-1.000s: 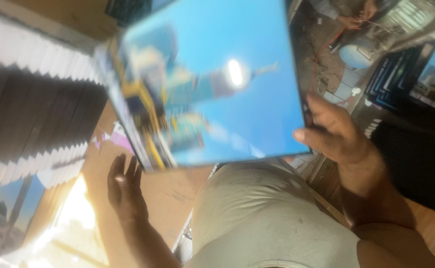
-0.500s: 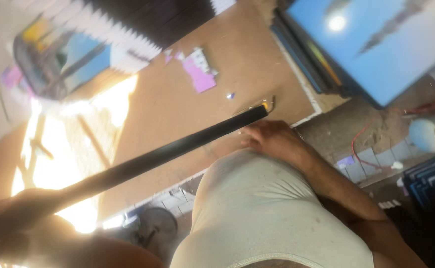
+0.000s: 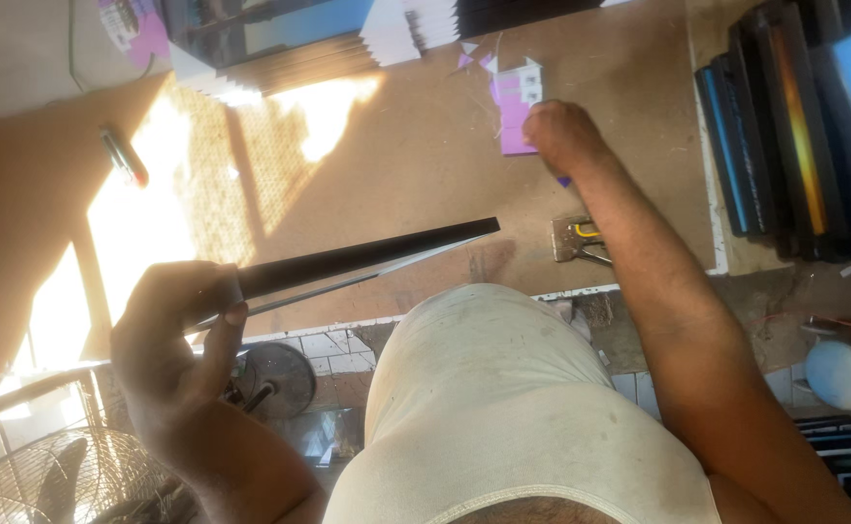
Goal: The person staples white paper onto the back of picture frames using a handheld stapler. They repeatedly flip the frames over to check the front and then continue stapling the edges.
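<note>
Edge-on, the flat black panel (image 3: 367,257) reads as a long dark bar with a thin pale line along its underside, held out level over the brown bench (image 3: 416,146). It looks stiff and light: one hand carries it from a single end without any visible sag. The edges seem hard and narrow, so a grip far from the middle probably leaves it prone to swinging; I judge the surer hold to be closer to its centre or with both hands at the sides.

The left hand (image 3: 178,335) is wrapped closed around the panel's near end, thumb laid along the lower edge. The right hand (image 3: 563,134) is curled, knuckles up, over a small purple paper packet (image 3: 515,112) on the bench; whether it pinches anything I cannot tell, since the fingers are tucked under.

A metal staple tool with a yellow part (image 3: 577,241) lies just beside the right forearm. A red-and-black marker (image 3: 125,157) lies well apart on the sunlit left of the bench. Stacks of black-edged panels with blue pictures (image 3: 280,34) line the far edge, and more such panels (image 3: 794,136) stand at the right. A wire fan guard (image 3: 37,485) sits below.

The panel's face is entirely hidden by the viewing angle, and strong sun glare washes out the bench's left part.
</note>
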